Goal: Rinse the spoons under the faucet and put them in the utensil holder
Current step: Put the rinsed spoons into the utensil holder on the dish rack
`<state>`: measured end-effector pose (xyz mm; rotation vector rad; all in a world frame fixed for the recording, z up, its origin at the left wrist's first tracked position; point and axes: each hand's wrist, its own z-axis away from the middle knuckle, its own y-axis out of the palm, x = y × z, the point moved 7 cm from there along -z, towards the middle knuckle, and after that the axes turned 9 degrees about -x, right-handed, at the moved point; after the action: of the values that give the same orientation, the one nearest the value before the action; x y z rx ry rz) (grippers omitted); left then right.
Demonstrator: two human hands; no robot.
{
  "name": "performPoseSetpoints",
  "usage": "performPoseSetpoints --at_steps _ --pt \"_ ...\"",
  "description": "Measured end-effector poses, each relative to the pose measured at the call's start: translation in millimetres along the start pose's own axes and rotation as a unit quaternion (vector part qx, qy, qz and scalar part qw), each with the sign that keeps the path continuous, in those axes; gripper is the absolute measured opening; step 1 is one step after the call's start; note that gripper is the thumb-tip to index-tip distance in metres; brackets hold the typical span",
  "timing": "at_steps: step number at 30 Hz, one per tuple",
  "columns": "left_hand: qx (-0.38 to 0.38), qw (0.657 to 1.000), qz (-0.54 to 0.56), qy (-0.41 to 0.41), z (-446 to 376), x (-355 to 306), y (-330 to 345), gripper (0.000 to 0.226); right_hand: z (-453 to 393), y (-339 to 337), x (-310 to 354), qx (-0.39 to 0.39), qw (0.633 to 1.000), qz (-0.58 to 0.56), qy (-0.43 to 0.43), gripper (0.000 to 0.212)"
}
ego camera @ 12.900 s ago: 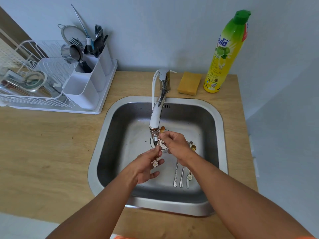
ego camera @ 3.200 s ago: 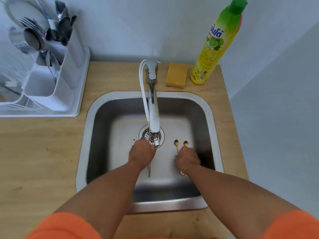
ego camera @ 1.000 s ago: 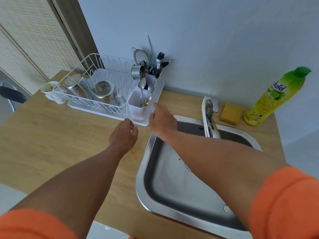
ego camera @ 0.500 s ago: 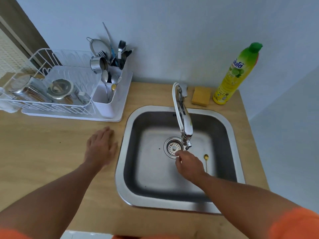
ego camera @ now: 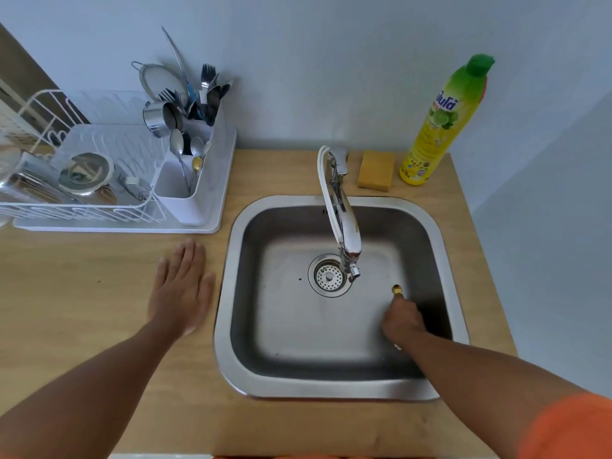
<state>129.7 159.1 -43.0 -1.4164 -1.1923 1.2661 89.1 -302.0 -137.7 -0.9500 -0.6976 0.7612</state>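
Note:
One gold spoon (ego camera: 396, 289) lies on the floor of the steel sink (ego camera: 226, 313), right of the drain (ego camera: 329, 275); only its bowl shows. My right hand (ego camera: 402, 319) rests on its handle with the fingers closed over it. My left hand (ego camera: 180, 286) lies flat and open on the wooden counter, left of the sink. The white utensil holder (ego camera: 185, 195) stands at the back left and holds several spoons (ego camera: 177, 141), one with a gold bowl (ego camera: 196, 164). The faucet (ego camera: 344, 226) reaches over the drain, and I see no water running.
A white dish rack (ego camera: 82, 193) with metal cups sits left of the holder on a white tray. Forks, a strainer and a steel cup fill the holder's rear section. A yellow sponge (ego camera: 376, 168) and a yellow-green soap bottle (ego camera: 443, 120) stand behind the sink.
My right hand moved right from beside the drain onto the gold spoon's handle. My left hand stays flat on the counter. The view has tilted back over the sink.

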Motion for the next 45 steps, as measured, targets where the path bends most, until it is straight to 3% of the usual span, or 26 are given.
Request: performPoseSetpoints --at_steps 5,11,18,24,28,33,37,45 --pt "-0.004 1.000 0.001 -0.006 0 2 2 0.072 3 1 -6 -0.027 0.998 -0.023 0.061 0.049" --pt "-0.004 1.000 0.003 -0.007 1 3 3 0.072 7 2 -2 0.022 0.997 0.002 0.073 0.032" --pt "-0.003 1.000 -0.001 -0.004 1 3 4 0.072 37 16 48 0.052 0.998 0.015 -0.013 0.025" --pt "-0.002 1.000 0.004 -0.011 0 2 2 0.074 80 18 154 0.040 0.992 -0.049 -0.110 0.027" --pt "0.001 1.000 -0.003 -0.008 1 1 2 0.074 107 -27 242 -0.011 0.962 -0.152 -0.227 0.020" --pt "0.004 1.000 -0.002 -0.013 1 -1 2 0.074 126 -111 336 -0.094 0.902 -0.275 -0.318 0.015" --pt "0.000 1.000 0.000 -0.013 1 0 2 0.075 131 -158 401 -0.114 0.856 -0.320 -0.389 0.014" --pt "0.000 1.000 -0.003 -0.014 1 2 3 0.073 124 -163 451 -0.101 0.858 -0.269 -0.425 0.016"
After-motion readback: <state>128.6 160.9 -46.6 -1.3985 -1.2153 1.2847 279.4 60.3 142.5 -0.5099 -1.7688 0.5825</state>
